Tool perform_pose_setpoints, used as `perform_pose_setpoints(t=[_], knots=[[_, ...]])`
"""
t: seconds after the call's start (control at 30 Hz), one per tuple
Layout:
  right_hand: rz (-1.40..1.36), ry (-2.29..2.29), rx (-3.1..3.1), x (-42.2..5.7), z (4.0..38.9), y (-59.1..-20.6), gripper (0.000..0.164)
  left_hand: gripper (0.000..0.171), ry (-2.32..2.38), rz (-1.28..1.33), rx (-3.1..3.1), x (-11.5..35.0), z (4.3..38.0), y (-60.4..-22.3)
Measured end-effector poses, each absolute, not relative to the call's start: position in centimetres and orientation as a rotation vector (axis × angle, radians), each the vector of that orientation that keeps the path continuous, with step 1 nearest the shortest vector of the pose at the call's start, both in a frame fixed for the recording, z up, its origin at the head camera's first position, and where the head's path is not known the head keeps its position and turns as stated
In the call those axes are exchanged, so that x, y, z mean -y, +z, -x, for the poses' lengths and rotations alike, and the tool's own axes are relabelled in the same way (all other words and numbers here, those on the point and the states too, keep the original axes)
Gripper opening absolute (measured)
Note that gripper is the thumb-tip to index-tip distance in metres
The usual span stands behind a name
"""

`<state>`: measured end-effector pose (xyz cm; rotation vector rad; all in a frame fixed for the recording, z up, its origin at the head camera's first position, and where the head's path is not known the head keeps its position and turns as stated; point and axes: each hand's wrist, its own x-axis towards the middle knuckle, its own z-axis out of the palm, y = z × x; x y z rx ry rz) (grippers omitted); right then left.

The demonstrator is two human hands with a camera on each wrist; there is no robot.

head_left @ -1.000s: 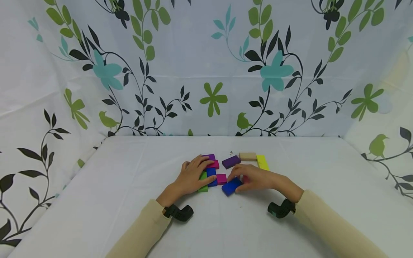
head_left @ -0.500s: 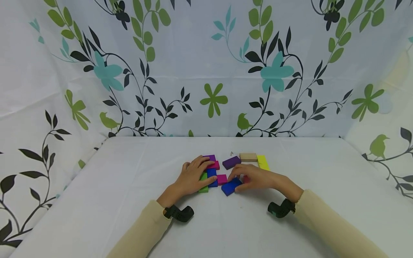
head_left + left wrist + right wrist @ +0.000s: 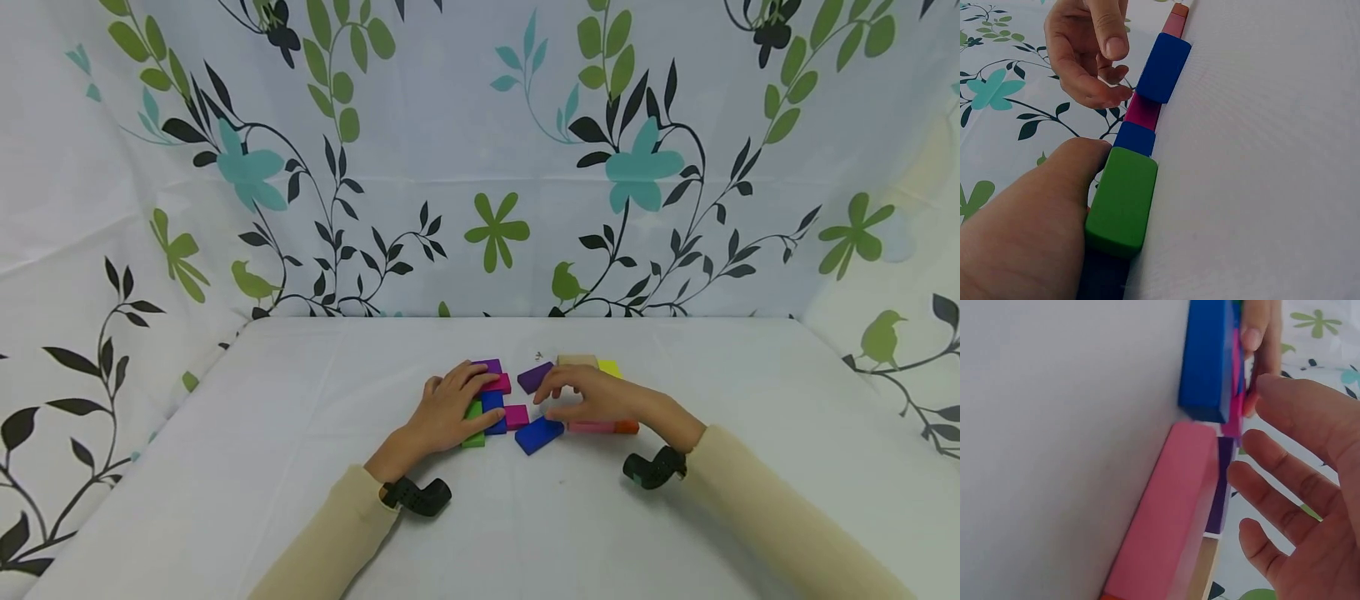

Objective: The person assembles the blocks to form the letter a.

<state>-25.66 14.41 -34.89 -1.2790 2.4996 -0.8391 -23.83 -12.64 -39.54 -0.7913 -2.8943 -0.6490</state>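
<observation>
My left hand [image 3: 446, 408] rests with spread fingers on a cluster of flat blocks. Under or beside it lie a purple block [image 3: 491, 365], a magenta block [image 3: 496, 383], a blue block [image 3: 492, 402] with the thumb tip at it, and a green block [image 3: 1124, 200], partly covered in the head view. A second magenta block [image 3: 516, 417] adjoins the blue one on its right. My right hand [image 3: 596, 396] hovers with loosely bent fingers, holding nothing, just behind a slanted blue block [image 3: 538, 435]. A pink block [image 3: 1166, 512] and an orange block [image 3: 627, 427] lie below that hand.
Behind the right hand are a slanted purple block [image 3: 534, 377], a beige block [image 3: 577, 360] and a yellow block [image 3: 611, 367], partly hidden. All lie on a white-covered table [image 3: 375, 358]. A leaf-patterned curtain [image 3: 420, 167] hangs at the back.
My right hand has let go of the slanted blue block and lifted slightly back, uncovering the pink and orange blocks. My left hand has stayed in place.
</observation>
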Motion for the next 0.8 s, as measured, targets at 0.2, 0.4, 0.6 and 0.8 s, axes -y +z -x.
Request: perform_pose_setpoints(t=[0.2,0.4,0.6,0.8], knots=[[1.243,-0.784,-2.54,-14.3,26.8,-35.0,0.021,0.061,-0.656,0.809,2.887,12.7,23.8,-39.6],[1.248,-0.801,-2.547,-13.9,27.8,-34.7,0.02,0.062,-0.646,0.802,2.881,12.9,23.9,-39.7],[1.248,-0.828,-2.56,-13.6,28.6,-34.7,0.021,0.062,-0.644,0.793,2.906,12.8,23.9,-39.6],[1.202,-0.816,-2.597,-13.5,29.5,-34.9,0.022,0.064,-0.62,0.779,2.93,12.7,23.9,-39.6]])
